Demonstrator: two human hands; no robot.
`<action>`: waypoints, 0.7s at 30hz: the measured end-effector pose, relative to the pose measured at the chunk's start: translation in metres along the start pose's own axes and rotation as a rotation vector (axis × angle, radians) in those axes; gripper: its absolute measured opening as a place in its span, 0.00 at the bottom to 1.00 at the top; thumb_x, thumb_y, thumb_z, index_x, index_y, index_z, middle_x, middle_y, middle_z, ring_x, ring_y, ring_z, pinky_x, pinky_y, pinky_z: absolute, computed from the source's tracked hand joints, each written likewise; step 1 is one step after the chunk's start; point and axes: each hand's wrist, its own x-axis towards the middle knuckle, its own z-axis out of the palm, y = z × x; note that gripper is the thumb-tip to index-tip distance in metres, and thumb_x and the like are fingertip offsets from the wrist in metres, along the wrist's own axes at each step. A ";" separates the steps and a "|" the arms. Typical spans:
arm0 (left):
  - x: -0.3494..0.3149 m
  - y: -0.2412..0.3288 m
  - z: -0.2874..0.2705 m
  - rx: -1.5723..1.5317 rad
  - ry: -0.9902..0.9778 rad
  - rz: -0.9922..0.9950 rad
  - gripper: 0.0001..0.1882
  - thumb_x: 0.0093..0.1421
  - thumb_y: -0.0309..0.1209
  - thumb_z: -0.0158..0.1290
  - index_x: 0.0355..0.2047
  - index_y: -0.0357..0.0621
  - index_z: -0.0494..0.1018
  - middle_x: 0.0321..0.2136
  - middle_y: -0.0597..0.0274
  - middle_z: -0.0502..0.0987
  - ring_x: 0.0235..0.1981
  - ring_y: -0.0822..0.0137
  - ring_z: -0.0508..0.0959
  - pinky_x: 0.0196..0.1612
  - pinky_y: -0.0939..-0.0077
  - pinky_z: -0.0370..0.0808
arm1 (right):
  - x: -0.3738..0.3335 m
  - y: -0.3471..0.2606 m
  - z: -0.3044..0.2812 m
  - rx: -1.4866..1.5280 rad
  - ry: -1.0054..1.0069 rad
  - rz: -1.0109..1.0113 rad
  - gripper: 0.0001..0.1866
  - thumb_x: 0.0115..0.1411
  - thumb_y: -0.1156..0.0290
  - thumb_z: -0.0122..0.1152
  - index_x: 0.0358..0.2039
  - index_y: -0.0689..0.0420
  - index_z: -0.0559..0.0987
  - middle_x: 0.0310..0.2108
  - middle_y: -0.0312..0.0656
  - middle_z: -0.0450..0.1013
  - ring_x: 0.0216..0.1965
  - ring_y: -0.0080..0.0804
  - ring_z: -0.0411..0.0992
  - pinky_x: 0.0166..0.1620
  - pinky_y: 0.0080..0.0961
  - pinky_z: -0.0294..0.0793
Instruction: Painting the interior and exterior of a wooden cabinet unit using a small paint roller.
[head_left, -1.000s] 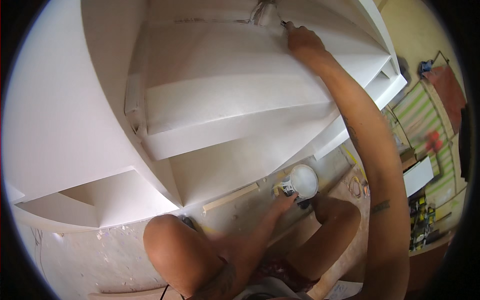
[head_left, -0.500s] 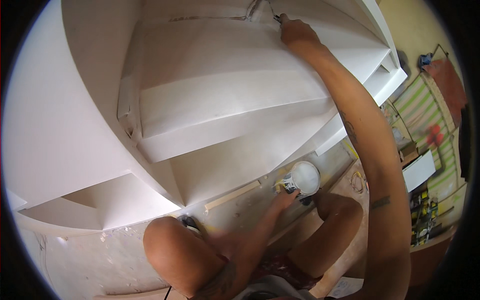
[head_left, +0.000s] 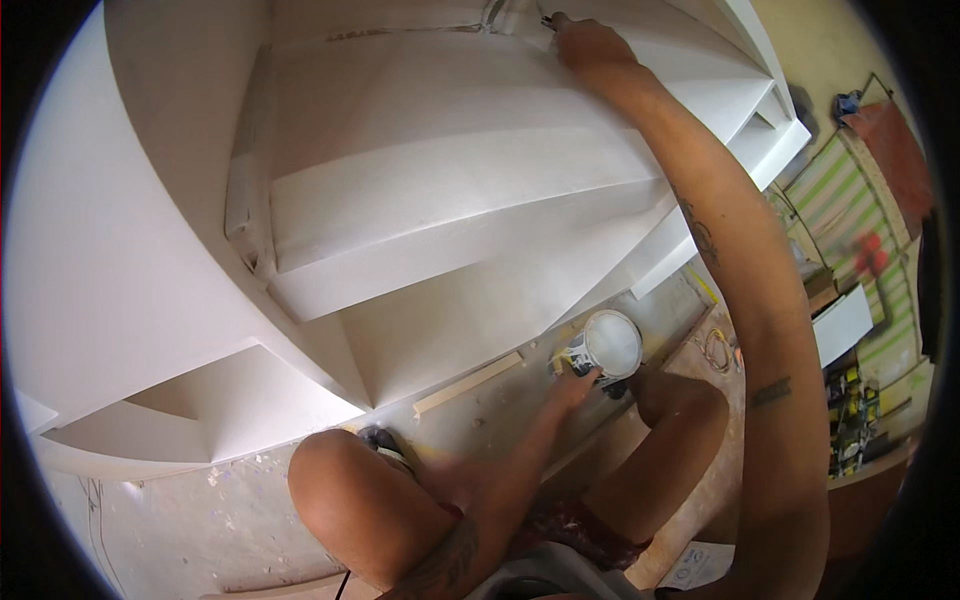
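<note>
My right hand (head_left: pixel 597 47) reaches far up over the white panel (head_left: pixel 440 110), its fingers closed round a small putty knife (head_left: pixel 547 20). The knife's blade is only partly visible near the panel's back joint. Left of it along that joint runs a rough brownish seam (head_left: pixel 400 33). Low down, between my knees, my left hand (head_left: pixel 573 388) is closed on the near side of a white bucket (head_left: pixel 612 343). White material shows inside the bucket, which tilts slightly toward me.
A curved white side wall (head_left: pixel 90 250) rises at the left, with open compartments (head_left: pixel 430 330) below the panel. A wooden strip (head_left: pixel 468 385) lies on the stained floor (head_left: pixel 260 520). To the right are a striped green-and-white cloth (head_left: pixel 840 200), a white board (head_left: pixel 842 325) and a coiled yellow cord (head_left: pixel 718 350).
My right hand has moved slightly up and left with the putty knife, whose blade has shifted away from the seam's corner. My left hand keeps its hold on the bucket.
</note>
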 end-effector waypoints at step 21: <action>-0.005 0.006 -0.002 0.059 0.056 0.022 0.66 0.51 0.69 0.47 0.67 0.25 0.33 0.60 0.29 0.62 0.62 0.43 0.66 0.63 0.62 0.62 | -0.008 -0.018 0.020 0.117 0.000 -0.020 0.20 0.63 0.76 0.38 0.55 0.63 0.67 0.45 0.61 0.74 0.48 0.56 0.74 0.50 0.46 0.74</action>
